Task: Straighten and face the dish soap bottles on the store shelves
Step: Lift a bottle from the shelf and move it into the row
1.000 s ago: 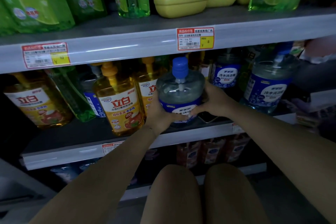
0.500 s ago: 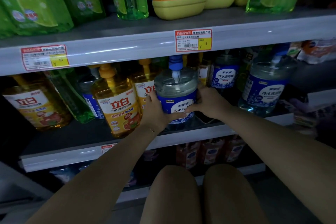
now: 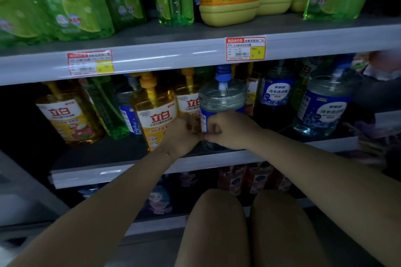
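— Where's the clear blue-capped dish soap bottle (image 3: 221, 95)?

— On the middle shelf (image 3: 121, 154), just right of the orange pump bottle (image 3: 154, 108).

— Your hands?

— My left hand (image 3: 182, 132) and right hand (image 3: 230, 129) both clasp its lower label, fingers curled around it.

Grey metal shelving (image 3: 152, 60) runs in tiers, red-and-yellow price tags (image 3: 245, 49) clipped along its edge. Light is dim. Lower tiers sit in shadow.
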Tool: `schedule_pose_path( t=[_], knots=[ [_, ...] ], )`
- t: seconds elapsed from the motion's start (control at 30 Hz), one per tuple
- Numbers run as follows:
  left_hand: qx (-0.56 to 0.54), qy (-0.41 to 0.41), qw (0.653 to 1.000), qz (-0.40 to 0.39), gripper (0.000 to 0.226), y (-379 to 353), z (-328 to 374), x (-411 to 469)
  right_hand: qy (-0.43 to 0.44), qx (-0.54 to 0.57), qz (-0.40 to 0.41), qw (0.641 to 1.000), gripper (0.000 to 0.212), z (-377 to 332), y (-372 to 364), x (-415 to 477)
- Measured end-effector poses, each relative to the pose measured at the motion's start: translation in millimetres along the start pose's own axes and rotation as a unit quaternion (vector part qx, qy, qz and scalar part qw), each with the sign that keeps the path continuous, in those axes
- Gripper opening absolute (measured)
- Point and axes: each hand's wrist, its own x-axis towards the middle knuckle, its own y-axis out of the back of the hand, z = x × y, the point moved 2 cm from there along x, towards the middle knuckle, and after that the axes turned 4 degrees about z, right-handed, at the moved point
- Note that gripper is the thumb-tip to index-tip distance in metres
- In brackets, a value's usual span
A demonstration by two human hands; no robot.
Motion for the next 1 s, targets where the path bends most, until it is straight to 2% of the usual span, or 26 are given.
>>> schedule_pose_path(
  t=[0.13,0.27,0.4,0.5,0.67,0.9,1.0],
  knots=[
    [-0.021,0.041,0.998,0.041,0.022,28.5,-35.7,-19.9,0.020,0.076,0.024,0.997,0.024,-30.9,-16.9,17.3],
    [-0.010,0.092,0.988,0.121,0.020,58.2,-72.8,-28.9,-0.003,0.188,0.043,0.981,0.049,-55.5,-35.6,36.0],
    [-0.056,0.146,0.977,0.147,0.058,72.2,-88.3,-26.5,-0.068,0.257,0.087,0.960,0.067,-68.8,-57.3,56.2],
    [-0.106,0.142,0.977,0.119,0.067,71.5,-89.5,-21.0,-0.115,0.286,0.121,0.944,0.076,-76.1,-69.5,67.7],
    [-0.159,0.111,0.977,0.092,0.075,68.6,-85.6,-16.0,-0.142,0.289,0.165,0.932,0.073,-80.5,-73.5,71.5],
    [-0.211,0.103,0.966,0.105,0.074,78.9,-95.8,-15.6,-0.113,0.286,0.135,0.942,0.061,-87.8,-75.5,75.0],
    [-0.226,0.093,0.963,0.113,0.090,88.3,-105.9,-19.0,-0.094,0.289,0.111,0.946,0.059,-99.0,-83.1,78.4]
  ],
)
